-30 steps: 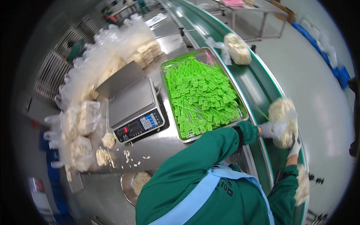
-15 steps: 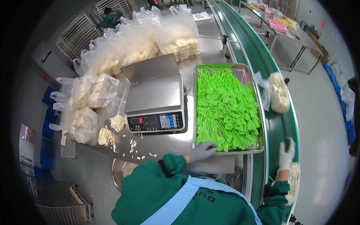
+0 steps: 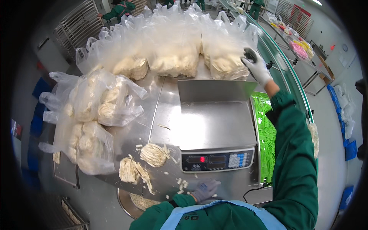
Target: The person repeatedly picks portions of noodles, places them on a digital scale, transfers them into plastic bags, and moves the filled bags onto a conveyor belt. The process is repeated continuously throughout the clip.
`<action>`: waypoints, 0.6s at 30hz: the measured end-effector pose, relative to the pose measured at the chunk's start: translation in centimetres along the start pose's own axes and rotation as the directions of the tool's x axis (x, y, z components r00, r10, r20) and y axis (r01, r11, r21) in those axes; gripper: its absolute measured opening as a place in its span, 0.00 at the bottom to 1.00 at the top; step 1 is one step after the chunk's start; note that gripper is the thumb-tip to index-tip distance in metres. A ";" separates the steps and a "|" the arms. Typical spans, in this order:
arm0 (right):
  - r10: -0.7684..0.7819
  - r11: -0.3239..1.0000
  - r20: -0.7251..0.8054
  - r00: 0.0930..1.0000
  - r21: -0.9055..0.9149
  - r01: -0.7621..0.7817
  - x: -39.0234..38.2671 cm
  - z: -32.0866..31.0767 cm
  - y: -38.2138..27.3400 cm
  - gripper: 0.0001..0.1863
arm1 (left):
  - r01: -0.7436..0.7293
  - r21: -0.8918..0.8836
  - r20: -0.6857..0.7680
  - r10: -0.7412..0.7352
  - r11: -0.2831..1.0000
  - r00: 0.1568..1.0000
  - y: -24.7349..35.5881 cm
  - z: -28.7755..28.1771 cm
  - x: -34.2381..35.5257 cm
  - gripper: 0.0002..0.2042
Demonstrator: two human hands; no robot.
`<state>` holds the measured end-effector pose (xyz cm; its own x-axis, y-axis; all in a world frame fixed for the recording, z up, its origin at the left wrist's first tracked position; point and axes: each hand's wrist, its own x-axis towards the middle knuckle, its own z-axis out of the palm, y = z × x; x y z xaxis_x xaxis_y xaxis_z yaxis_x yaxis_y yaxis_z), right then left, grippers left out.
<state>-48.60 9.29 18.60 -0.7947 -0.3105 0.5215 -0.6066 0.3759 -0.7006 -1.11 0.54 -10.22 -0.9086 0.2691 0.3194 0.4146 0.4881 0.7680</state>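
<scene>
My right hand (image 3: 256, 67), in a pale glove, reaches far forward with curved fingers spread apart. It is beside a clear plastic bag (image 3: 226, 63) of pale noodles; whether it touches the bag I cannot tell. My left hand (image 3: 206, 189), in a grey glove, lies at the table's near edge with fingers stretched out and nothing visible in it. Small noodle scraps (image 3: 182, 185) lie next to it. Just ahead stands a digital scale (image 3: 216, 126) with a bare steel pan. Two loose noodle bundles (image 3: 153, 155) sit left of the scale.
More bagged noodles (image 3: 172, 57) line the table's far side, and others (image 3: 86, 142) are piled at left. Bright green tagged ties (image 3: 265, 134) fill a tray beneath my right arm. A green conveyor (image 3: 285, 74) runs along the right. A metal bowl (image 3: 123, 201) is below the table edge.
My right hand has moved from a noodle bag on the conveyor up to the bags at the far side. The view has shifted left, while my left hand stays at the near edge.
</scene>
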 end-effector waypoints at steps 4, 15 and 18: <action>0.107 0.848 -0.005 0.994 -0.522 -0.094 9.9 7.2 -1.5 0.44 | 0.053 -0.042 0.175 -0.045 0.998 0.984 -0.5 -0.4 0.1 0.13; 0.436 0.892 0.343 0.832 -0.044 -0.449 23.9 15.4 6.5 0.19 | 0.116 -0.162 0.255 -0.072 0.980 0.964 -2.9 -0.8 2.0 0.12; 0.115 0.978 -0.106 0.988 -0.164 -0.132 27.4 12.6 6.6 0.23 | 0.113 -0.152 0.272 -0.068 0.982 0.960 -2.4 -0.3 1.5 0.11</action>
<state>-74.10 -7.78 22.11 -0.8572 -0.1710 0.4858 -0.4918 0.5519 -0.6735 -3.51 -0.50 -11.42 -0.8867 0.4508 0.1032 0.2968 0.3837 0.8745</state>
